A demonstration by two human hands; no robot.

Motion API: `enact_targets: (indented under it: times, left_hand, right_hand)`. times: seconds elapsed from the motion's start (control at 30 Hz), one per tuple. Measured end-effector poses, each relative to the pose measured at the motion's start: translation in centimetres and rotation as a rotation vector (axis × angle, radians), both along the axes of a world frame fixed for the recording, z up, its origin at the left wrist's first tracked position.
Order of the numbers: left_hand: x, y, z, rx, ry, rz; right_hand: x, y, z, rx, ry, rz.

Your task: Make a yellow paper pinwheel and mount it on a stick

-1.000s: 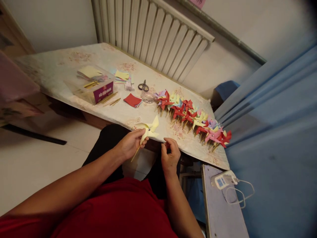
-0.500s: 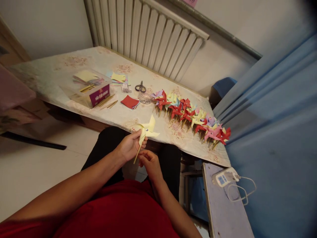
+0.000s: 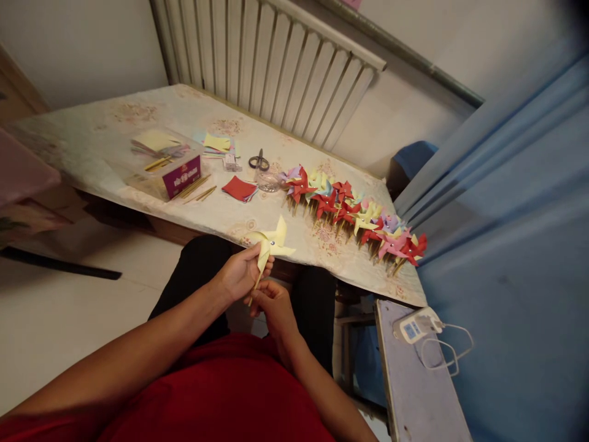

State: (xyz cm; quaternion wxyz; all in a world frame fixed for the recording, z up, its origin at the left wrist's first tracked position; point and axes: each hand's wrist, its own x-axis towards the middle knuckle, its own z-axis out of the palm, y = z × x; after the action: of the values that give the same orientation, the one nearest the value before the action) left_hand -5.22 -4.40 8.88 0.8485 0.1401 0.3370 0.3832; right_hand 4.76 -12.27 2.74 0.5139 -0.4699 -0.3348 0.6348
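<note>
Over my lap, at the table's front edge, I hold a pale yellow paper pinwheel (image 3: 275, 240) on a thin wooden stick. My left hand (image 3: 242, 270) is closed around it just below the blades, thumb on the paper. Lower down, my right hand (image 3: 272, 303) has its fingers pinched on the stick near its bottom end. A shiny pin head sits at the pinwheel's centre. On the table to the right stand finished pinwheels (image 3: 345, 212) in red, yellow, pink, purple and blue, crowded in rows.
A clear plastic box (image 3: 181, 175) with a purple label holds paper and sticks. Near it lie loose sticks (image 3: 205, 193), red paper sheets (image 3: 239, 188), yellow sheets (image 3: 217, 143), black scissors (image 3: 259, 161) and a clear dish (image 3: 270, 181). A white plug-in device (image 3: 416, 326) with a cable rests on the side bench.
My right hand has moved down and left onto the lower stick, and its fingers now pinch there. My left hand keeps its hold on the pinwheel. The view has shifted slightly.
</note>
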Motion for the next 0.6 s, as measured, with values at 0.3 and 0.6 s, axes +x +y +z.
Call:
enact_targets:
  times: [0.3,0.6]
  left_hand:
    - [-0.6,0.1,-1.9,0.072,0.085,-0.085]
    - [-3.8,2.5,-6.2,0.541,0.824,-0.059]
  right_hand:
    - [0.4,0.1,0.0,0.013,-0.088,-0.06]
    - [1.9,0.7,-0.7,0.003,-0.163,-0.162]
